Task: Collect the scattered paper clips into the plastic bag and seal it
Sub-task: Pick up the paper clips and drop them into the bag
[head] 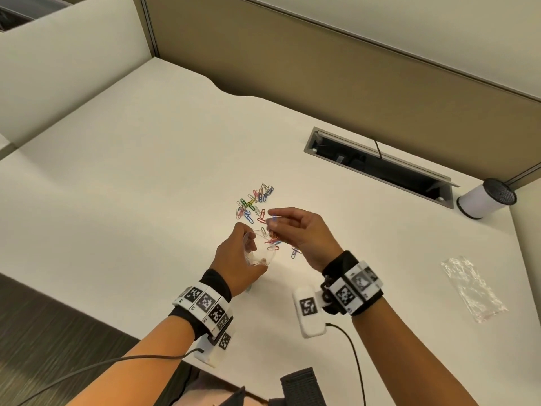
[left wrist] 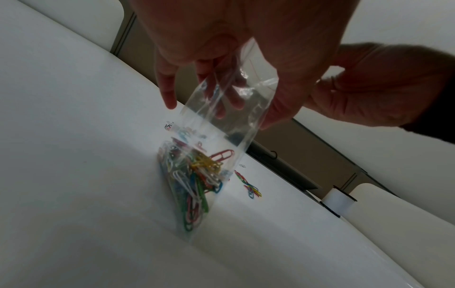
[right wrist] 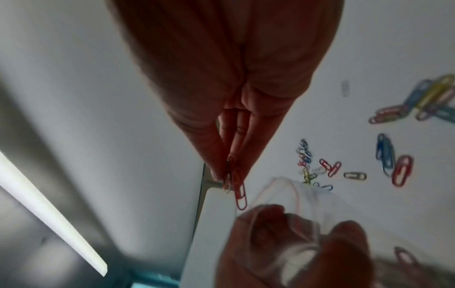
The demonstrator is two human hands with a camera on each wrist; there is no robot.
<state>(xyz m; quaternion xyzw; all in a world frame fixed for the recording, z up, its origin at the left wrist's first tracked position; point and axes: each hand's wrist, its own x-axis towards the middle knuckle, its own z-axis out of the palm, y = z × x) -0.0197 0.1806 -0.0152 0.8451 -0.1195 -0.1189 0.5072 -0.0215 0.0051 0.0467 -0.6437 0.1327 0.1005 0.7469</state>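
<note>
My left hand grips a clear plastic bag by its top edge, mouth held open. The bag's bottom rests on the white desk and holds several coloured paper clips. My right hand hovers just above the bag's mouth and pinches a few paper clips, a red one hanging lowest. A scatter of coloured paper clips lies on the desk just beyond both hands. A few more loose clips lie beneath my right hand.
A second clear plastic bag lies flat at the right. A white cylinder with a dark top stands at the far right, next to an open cable slot. Partition walls close the desk at the back and left.
</note>
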